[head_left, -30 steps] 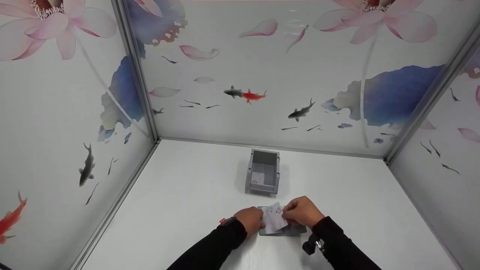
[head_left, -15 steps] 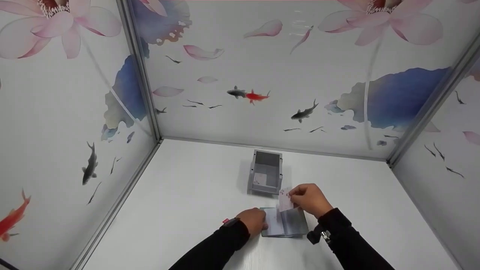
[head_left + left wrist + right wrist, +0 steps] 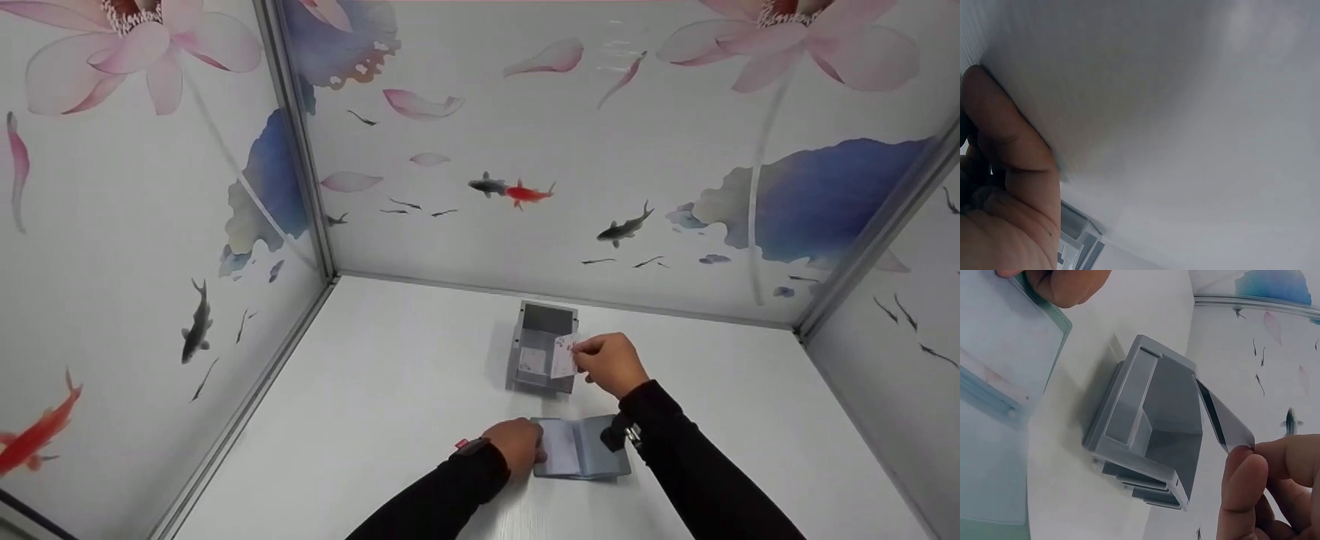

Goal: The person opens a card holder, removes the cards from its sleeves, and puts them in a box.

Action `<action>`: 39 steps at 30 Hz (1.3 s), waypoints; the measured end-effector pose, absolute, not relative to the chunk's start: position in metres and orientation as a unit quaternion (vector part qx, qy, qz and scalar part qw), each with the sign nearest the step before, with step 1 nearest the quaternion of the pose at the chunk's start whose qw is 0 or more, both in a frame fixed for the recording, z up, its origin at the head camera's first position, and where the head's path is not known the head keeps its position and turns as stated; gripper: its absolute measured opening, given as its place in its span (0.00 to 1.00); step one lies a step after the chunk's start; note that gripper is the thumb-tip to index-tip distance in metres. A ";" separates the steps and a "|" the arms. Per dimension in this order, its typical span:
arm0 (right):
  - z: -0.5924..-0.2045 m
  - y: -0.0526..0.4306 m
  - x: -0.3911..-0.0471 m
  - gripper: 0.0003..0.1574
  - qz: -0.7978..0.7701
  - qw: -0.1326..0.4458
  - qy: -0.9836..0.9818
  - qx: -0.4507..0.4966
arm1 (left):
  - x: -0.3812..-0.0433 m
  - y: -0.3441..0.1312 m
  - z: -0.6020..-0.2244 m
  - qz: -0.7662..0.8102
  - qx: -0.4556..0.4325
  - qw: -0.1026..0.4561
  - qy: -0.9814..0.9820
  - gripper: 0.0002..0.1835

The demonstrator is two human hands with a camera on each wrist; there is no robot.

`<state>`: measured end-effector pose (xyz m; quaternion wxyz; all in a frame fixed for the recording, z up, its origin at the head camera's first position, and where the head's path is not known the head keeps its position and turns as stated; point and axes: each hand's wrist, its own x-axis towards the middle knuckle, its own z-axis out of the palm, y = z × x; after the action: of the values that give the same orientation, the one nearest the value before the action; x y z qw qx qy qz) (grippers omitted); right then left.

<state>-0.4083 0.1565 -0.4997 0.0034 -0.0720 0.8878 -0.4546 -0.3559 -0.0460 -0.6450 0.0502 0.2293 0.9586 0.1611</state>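
Observation:
My right hand [image 3: 613, 364] pinches a white card [image 3: 563, 356] with small reddish marks by its edge, between thumb and forefinger. The card is tilted over the right side of a grey plastic bin [image 3: 516, 352]. Inside that bin lies another pale card [image 3: 533, 361]. Nearer to me, an open card holder [image 3: 600, 442] with clear sleeves and a green cover lies on the table. My left hand [image 3: 516, 444] grips its left edge; in the right wrist view the left fingers [image 3: 1072, 287] hold the cover's edge. The left wrist view shows mostly curled fingers and the tabletop.
The white table [image 3: 405, 360] is walled at the back and both sides by panels [image 3: 450, 247] printed with flowers and fish. Metal strips run along the corners. The bin stands between the card holder and the back wall.
My right hand has drawn the card out of the holder's sleeve and carried it away from me to the bin. The left hand has stayed at the holder's left edge.

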 end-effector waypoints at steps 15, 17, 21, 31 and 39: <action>-0.506 0.122 -0.448 0.14 -0.363 -0.025 0.928 -0.085 | -0.323 -0.048 -0.588 0.154 0.215 0.076 0.961 0.13; -0.510 0.119 -0.453 0.14 -0.355 -0.027 0.931 -0.084 | -0.323 -0.048 -0.588 0.154 0.216 0.075 0.961 0.13; -0.520 0.110 -0.461 0.13 -0.334 -0.041 0.937 -0.092 | -0.324 -0.050 -0.588 0.158 0.222 0.078 0.959 0.13; -0.531 0.090 -0.467 0.10 -0.316 -0.039 0.942 -0.103 | -0.325 -0.053 -0.590 0.188 0.222 0.087 0.953 0.12; -0.544 0.089 -0.482 0.13 -0.299 -0.001 0.948 -0.111 | -0.326 -0.056 -0.588 0.188 0.224 0.097 0.951 0.11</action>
<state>-0.4822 0.0890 -0.5445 -0.0014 -0.1115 0.9478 -0.2989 -0.3260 -0.0560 -0.5884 0.0967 0.2243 0.9513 0.1883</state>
